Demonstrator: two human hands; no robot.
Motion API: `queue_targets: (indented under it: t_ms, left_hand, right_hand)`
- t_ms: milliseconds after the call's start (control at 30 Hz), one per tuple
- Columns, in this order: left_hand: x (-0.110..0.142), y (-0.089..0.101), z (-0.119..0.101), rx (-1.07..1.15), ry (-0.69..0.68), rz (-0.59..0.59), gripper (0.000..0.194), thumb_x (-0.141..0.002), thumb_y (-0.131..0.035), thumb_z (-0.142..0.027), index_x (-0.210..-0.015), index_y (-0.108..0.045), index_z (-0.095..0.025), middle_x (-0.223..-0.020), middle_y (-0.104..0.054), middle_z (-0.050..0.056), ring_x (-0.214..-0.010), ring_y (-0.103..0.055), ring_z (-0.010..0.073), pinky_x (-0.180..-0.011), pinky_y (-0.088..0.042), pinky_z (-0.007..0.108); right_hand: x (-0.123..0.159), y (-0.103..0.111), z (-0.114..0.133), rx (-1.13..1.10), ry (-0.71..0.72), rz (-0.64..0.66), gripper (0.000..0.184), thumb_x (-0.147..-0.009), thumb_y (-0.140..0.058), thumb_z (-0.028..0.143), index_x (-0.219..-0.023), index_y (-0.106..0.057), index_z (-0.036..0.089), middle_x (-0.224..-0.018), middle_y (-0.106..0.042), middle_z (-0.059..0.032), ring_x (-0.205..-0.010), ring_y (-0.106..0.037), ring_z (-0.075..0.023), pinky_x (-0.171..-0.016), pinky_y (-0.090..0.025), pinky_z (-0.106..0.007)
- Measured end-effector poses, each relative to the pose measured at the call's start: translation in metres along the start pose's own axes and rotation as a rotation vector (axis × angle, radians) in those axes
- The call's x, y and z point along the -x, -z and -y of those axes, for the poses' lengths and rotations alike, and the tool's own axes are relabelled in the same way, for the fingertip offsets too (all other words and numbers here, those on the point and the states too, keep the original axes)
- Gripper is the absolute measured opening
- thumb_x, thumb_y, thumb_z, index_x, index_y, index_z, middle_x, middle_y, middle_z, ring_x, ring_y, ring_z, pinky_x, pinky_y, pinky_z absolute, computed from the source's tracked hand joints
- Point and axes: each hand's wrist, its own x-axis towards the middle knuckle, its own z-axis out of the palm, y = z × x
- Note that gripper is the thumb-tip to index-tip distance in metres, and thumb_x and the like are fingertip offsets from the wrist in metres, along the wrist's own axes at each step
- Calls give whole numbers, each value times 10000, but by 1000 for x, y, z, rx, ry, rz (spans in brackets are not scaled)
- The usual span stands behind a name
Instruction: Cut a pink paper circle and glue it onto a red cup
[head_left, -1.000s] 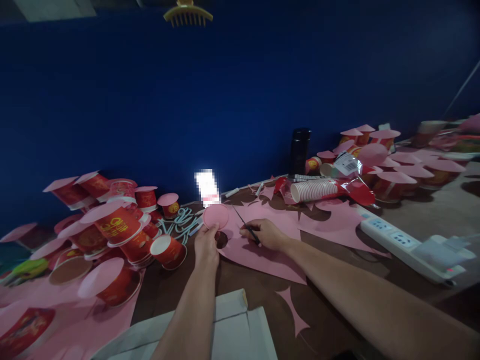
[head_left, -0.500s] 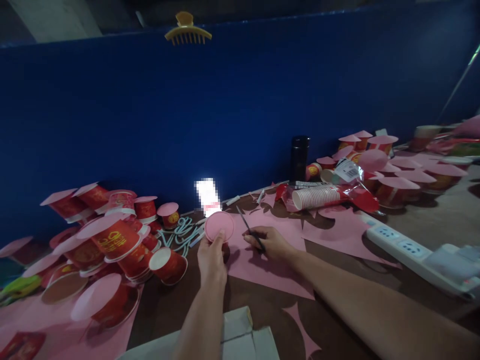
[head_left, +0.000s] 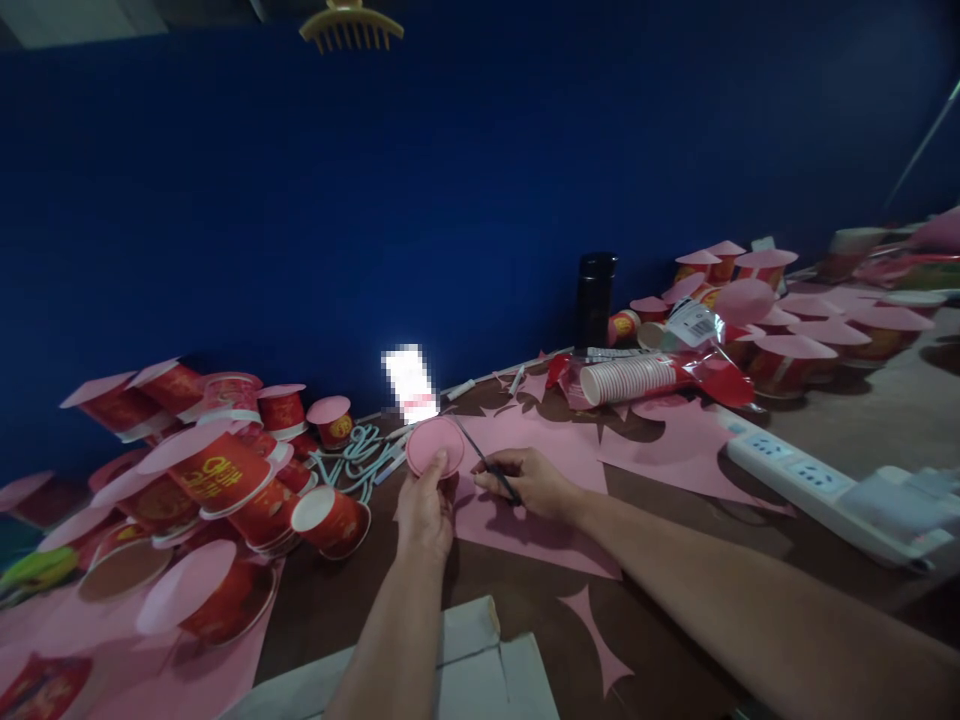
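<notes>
Pink, the round piece (head_left: pixel 435 440) is pinched by the fingers of the left hand (head_left: pixel 426 510) above the bench (head_left: pixel 337 610); the right hand (head_left: pixel 536 484) grips dark scissors (head_left: pixel 487 462) beside it. A slipping blade could nick its rim.

A dark blue wall (head_left: pixel 480 180) spans the far side; a brown table (head_left: pixel 322 600) stands before it; dim light.
</notes>
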Motion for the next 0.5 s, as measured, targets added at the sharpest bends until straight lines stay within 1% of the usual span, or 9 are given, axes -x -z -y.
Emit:
queue_targets:
  t_ms: [100, 300, 400, 500]
  left_hand:
    - [2, -1, 0, 6, 0, 8, 244, -669, -684, -61, -889, -614, -141, -764, -650, 20, -623, -601, 87, -561, -500, 187]
    - [3, 0, 0, 21, 35, 33, 252, -644, -713, -64, -865, -616, -136, -743, -659, 21, -592, -591, 80, -551, -493, 183]
    - [2, 1, 1, 17, 57, 50, 263, -629, -730, -78, -860, -618, -138, -743, -662, 23, -593, -593, 84, -554, -492, 190]
    - [1, 2, 3, -7, 39, 63, 290, -611, -748, -93, -868, -625, -146, -749, -661, 13, -599, -593, 77, -561, -484, 181]
  right_hand:
    - [0, -1, -1, -8, -4, -5, 458, -661, -716, 506, -923, -678, 132, -681, -606, -18, -600, -554, -106, -486, -411, -195]
    - [2, 0, 1, 37, 7, 9, 473, -673, -697, 526, -926, -685, 127, -660, -586, -15, -525, -479, -78, -432, -377, -184]
    - [2, 1, 2, 53, 25, -16, 459, -681, -689, 523, -932, -692, 139, -663, -588, -10, -531, -479, -77, -452, -399, -186]
    - [1, 3, 1, 77, 27, -34, 441, -693, -682, 512, -943, -695, 148, -660, -590, -5, -522, -481, -74, -448, -409, -184]
